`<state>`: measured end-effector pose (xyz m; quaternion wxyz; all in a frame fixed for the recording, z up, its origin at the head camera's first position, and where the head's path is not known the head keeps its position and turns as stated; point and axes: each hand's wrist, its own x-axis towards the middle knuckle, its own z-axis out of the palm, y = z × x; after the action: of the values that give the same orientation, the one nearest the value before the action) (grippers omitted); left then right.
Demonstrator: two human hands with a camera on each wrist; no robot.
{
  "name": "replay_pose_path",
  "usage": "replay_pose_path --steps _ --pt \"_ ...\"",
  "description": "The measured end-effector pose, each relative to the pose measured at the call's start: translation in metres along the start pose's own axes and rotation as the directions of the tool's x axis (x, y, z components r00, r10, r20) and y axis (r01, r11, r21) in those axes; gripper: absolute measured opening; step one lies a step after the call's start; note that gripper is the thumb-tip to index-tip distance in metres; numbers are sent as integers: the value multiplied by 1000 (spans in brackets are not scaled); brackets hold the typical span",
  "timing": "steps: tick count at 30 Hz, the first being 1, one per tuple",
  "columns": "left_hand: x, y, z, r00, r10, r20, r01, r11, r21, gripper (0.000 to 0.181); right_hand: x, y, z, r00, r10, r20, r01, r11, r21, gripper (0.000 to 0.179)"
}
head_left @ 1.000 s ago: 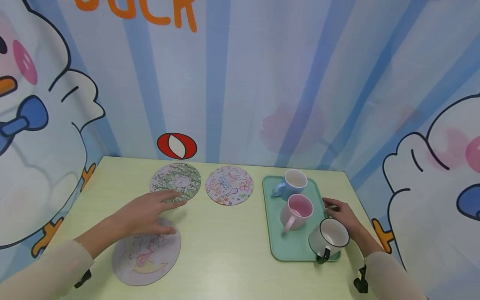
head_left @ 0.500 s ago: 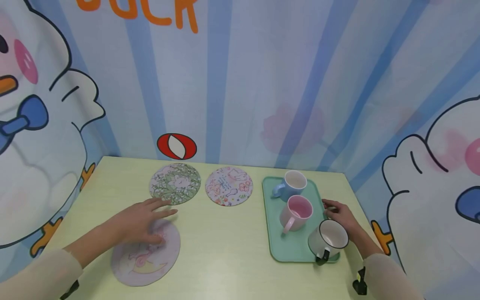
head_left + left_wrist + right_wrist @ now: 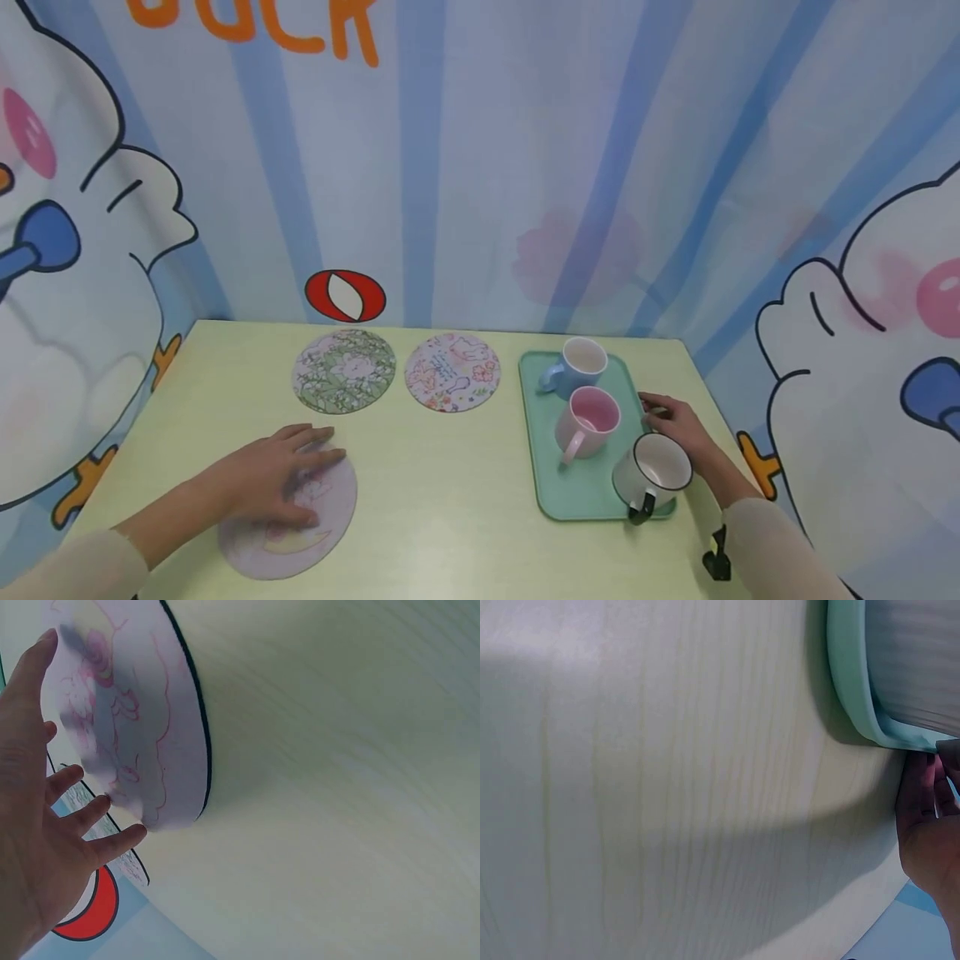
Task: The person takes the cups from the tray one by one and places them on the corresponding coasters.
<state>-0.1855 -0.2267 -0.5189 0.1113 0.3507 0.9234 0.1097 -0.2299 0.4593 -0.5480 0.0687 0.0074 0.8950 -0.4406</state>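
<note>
My left hand (image 3: 270,475) is spread over a round pink mat (image 3: 330,512) at the table's near left. In the left wrist view its fingers (image 3: 120,844) are apart and extend over the mat; whether they touch it I cannot tell. At the right, my right hand (image 3: 681,427) pinches the right rim of a green tray (image 3: 573,500), thumb above and fingers at the edge. On the tray stand a blue mug (image 3: 576,375), a pink mug (image 3: 588,421) and a white mug (image 3: 652,473) with black rim and handle. The white mug partly hides the right hand's wrist side.
A green floral round mat (image 3: 345,372) and a pale flowered round mat (image 3: 452,372) lie at the back of the pale table (image 3: 442,517). Behind the table hangs a blue striped curtain (image 3: 480,167).
My left hand has moved back toward me and left, away from the green floral mat and over the pink one. The right hand stays at the tray; the head view has shifted slightly.
</note>
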Motion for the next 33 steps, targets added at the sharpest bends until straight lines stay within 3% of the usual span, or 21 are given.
replay_pose_path --steps 12,33 --pt "-10 8 6 1000 13 21 -15 998 60 93 -6 -6 3 1000 -20 -14 20 1000 -17 52" --pt "-29 17 7 997 11 77 -17 997 73 111 -7 -11 1 1000 -14 -12 14 1000 -8 52"
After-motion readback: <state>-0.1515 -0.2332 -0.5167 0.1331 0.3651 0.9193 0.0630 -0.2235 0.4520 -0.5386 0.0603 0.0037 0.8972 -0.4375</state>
